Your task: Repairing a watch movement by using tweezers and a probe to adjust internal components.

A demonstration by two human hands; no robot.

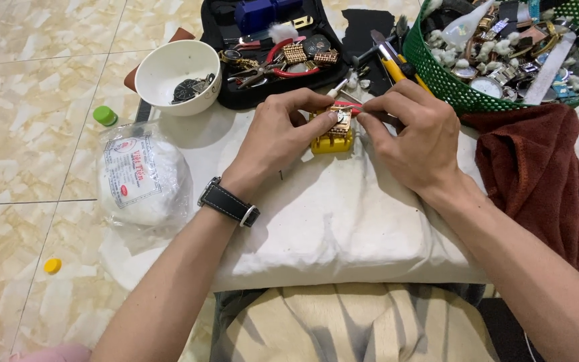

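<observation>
Both the left hand (277, 137) and the right hand (411, 137) pinch a small gold watch piece (340, 119) on a yellow plastic holder block (332, 142). The round white bowl (177, 75) holds dark metal parts (190, 88); the green mesh plastic basket (467, 94) is heaped with watches and straps (512, 47).

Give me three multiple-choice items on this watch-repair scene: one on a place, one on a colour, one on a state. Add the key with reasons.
1. Where is the white bowl?
A. inside the green basket
B. on the floor left of the black tool case
C. on the dark red towel

2. What colour is the holder block under the watch?
A. yellow
B. blue
C. white

3. How is the left hand engaged?
A. flat on the white cushion, away from the work
B. lifting the bag of cotton
C. fingers on the watch at the block

Key: B, the bowl sits beside the black tool case; A, the block shows yellow between both hands; C, its fingertips meet the right hand at the watch.
</observation>
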